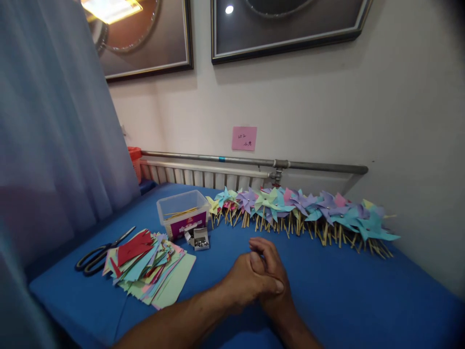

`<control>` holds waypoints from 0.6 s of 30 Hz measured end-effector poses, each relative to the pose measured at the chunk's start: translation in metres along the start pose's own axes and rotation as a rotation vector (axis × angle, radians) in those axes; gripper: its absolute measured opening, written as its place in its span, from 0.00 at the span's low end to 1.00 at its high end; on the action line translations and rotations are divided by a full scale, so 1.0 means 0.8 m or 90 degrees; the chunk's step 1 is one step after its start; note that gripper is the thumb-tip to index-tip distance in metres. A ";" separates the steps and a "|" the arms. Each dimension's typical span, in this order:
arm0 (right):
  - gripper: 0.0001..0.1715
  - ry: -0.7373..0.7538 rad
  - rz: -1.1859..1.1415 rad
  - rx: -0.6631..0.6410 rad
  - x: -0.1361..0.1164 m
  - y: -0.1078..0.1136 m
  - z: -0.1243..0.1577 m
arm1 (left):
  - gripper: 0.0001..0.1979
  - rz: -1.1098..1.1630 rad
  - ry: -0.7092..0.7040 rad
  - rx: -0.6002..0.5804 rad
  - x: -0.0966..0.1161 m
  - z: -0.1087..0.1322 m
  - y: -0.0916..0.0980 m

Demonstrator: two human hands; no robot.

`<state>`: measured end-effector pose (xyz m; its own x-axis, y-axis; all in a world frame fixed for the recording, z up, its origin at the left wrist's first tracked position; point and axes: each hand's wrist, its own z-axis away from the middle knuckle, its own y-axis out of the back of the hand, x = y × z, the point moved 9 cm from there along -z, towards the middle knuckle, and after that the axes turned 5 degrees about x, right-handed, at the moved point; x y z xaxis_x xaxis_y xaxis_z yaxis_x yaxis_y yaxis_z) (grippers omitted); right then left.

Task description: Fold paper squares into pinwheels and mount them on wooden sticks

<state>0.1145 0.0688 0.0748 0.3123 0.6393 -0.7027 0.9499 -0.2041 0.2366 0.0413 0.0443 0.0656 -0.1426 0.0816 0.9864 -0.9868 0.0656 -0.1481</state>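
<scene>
1. Nearest, the left hand (241, 276) and right hand (278, 300) are clasped together, with no paper or stick seen in them. This looks like a pause in pinwheel work; picking anything up would call for parting them first.
2. To their left, a loose pile of coloured paper pieces (185, 274) lies fanned on the blue surface (232, 237).
3. Just left of the pile, the scissors (109, 246) lie with handles near left, blades pointing far right.
4. Farther back, a clear tub (189, 223) holds thin sticks (180, 212) lying roughly left to right. A small open box (200, 233) of shiny bits stands just nearer.
5. Farthest, right of the tub, pinwheels (267, 199) form a long left-to-right row below the wall, the right end nearer. Their heads lie far, most sticks pointing near.
</scene>
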 end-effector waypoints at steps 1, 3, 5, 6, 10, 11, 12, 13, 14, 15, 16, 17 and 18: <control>0.16 -0.010 0.007 0.001 0.001 0.001 -0.001 | 0.11 -0.017 0.002 0.015 -0.001 -0.002 0.005; 0.16 -0.045 0.030 0.015 0.008 0.006 -0.002 | 0.14 -0.030 -0.008 0.074 -0.003 -0.008 0.021; 0.16 -0.075 0.035 0.039 0.012 0.013 -0.002 | 0.16 -0.026 -0.026 0.130 -0.007 -0.014 0.036; 0.15 -0.082 0.028 0.051 0.012 0.015 -0.001 | 0.17 -0.014 -0.044 0.126 -0.007 -0.017 0.037; 0.14 -0.114 -0.010 0.042 0.005 0.008 0.005 | 0.18 0.033 -0.120 0.093 0.000 -0.016 0.029; 0.14 -0.123 -0.018 0.040 0.003 0.006 0.006 | 0.18 0.028 -0.116 0.107 -0.001 -0.014 0.029; 0.13 -0.127 -0.022 0.037 0.002 0.005 0.006 | 0.18 0.019 -0.098 0.118 -0.004 -0.013 0.029; 0.13 -0.124 -0.024 0.035 0.001 0.004 0.005 | 0.18 0.007 -0.071 0.120 -0.010 -0.012 0.028; 0.13 -0.118 -0.022 0.037 0.001 0.005 0.004 | 0.19 -0.004 -0.041 0.116 -0.016 -0.012 0.026; 0.13 -0.112 -0.018 0.043 0.002 0.008 0.003 | 0.19 -0.015 -0.016 0.111 -0.022 -0.012 0.024; 0.14 -0.109 -0.013 0.055 0.004 0.011 0.002 | 0.20 -0.022 -0.003 0.108 -0.026 -0.012 0.023; 0.14 -0.110 -0.007 0.066 0.007 0.014 0.001 | 0.20 -0.022 -0.009 0.110 -0.026 -0.013 0.023; 0.14 -0.116 -0.003 0.075 0.010 0.017 0.000 | 0.21 -0.018 -0.032 0.114 -0.023 -0.014 0.025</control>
<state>0.1298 0.0712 0.0720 0.2934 0.4984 -0.8158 0.9427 -0.2927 0.1602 0.0252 0.0550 0.0436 -0.1145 0.0320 0.9929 -0.9876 -0.1120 -0.1103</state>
